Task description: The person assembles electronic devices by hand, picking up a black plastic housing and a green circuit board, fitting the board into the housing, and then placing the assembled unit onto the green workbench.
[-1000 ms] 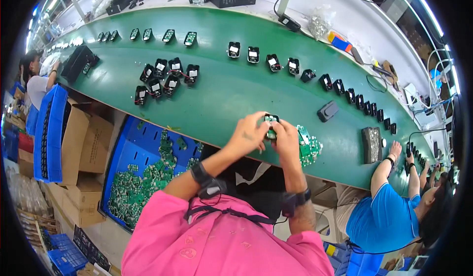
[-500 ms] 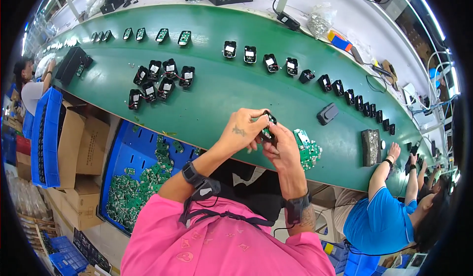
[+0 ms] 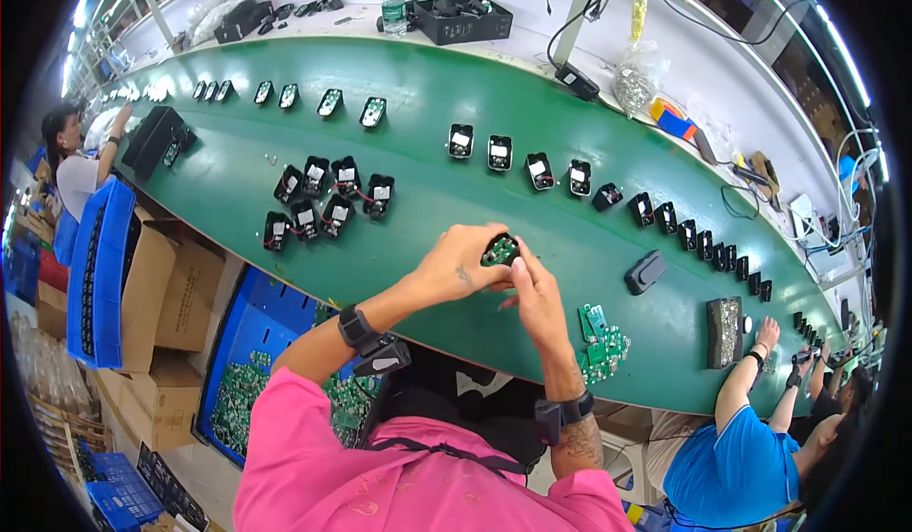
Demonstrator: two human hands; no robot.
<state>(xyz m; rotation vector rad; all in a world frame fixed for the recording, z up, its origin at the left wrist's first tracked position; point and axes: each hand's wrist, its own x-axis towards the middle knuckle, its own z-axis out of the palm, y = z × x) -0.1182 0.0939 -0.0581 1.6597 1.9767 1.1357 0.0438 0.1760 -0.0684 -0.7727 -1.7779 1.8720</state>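
Observation:
Above the green bench I hold a small black plastic housing (image 3: 501,251) with a green circuit board in its open side, which faces up toward me. My left hand (image 3: 445,268) is closed around its left and near side. My right hand (image 3: 540,306) grips the right edge, its thumb by the rim of the board. Some fingertips are hidden behind the housing. Right of my right hand lies a loose pile of green circuit boards (image 3: 602,350). A cluster of black housings (image 3: 304,218) with white labels and red wires sits to the left.
Black housings (image 3: 500,153) line the far side of the bench, some with green boards (image 3: 373,111). A black cover (image 3: 646,272) and a rough block (image 3: 724,332) lie right. A blue bin (image 3: 255,296) of boards stands lower left. A co-worker in blue (image 3: 731,437) sits right, another left (image 3: 78,176).
The housing has been turned so its green board now shows more fully. Both hands have shifted slightly left and farther over the bench. My view has tilted, so the bench appears lower.

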